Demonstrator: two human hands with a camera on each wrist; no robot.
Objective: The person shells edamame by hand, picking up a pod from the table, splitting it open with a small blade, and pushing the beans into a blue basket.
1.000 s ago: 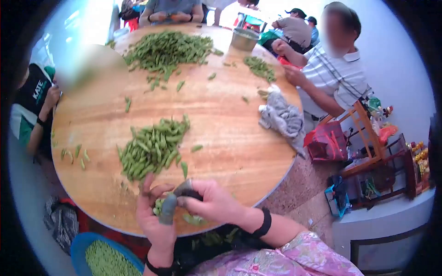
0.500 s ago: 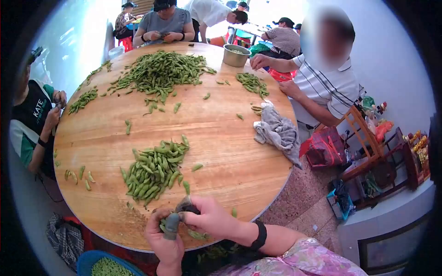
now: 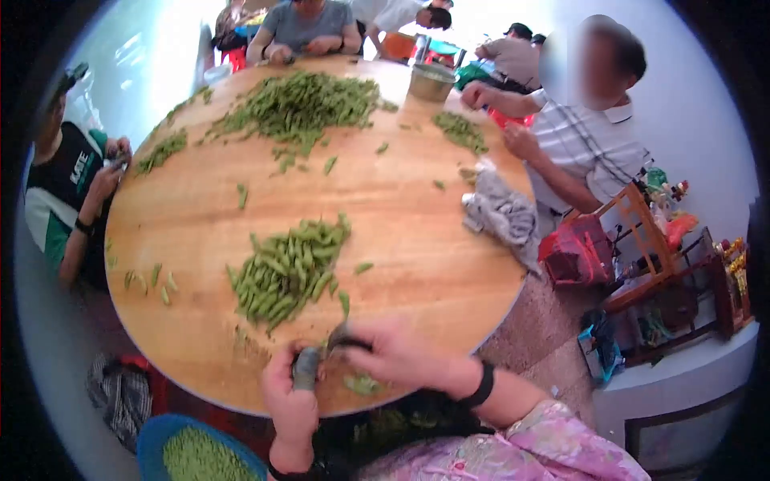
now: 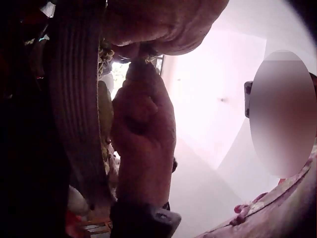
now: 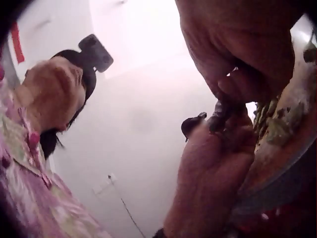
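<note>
At the near table edge, my left hand (image 3: 293, 401) curls its fingers around green soybean pods, largely hidden in the palm. A grey cover (image 3: 305, 368) sits on its thumb. My right hand (image 3: 393, 350), with dark covers on its fingertips, comes in from the right and pinches at a pod where the two hands meet. In the left wrist view, a small greenish bit (image 4: 149, 60) shows at the meeting fingertips. Just beyond the hands lies a heap of soybean pods (image 3: 285, 272). Loose pods (image 3: 361, 385) lie beneath my right hand.
A larger pod heap (image 3: 305, 108) covers the far side of the round wooden table (image 3: 417, 264). A metal pot (image 3: 431, 82) and a grey cloth (image 3: 503, 210) are at the right. Shelled beans fill a blue basin (image 3: 152, 449) below left. Other people sit around the table.
The left index finger, raised a second ago, is now curled in. The hands stay close together, their fingertips slightly farther apart now. The head view has tilted and shifted.
</note>
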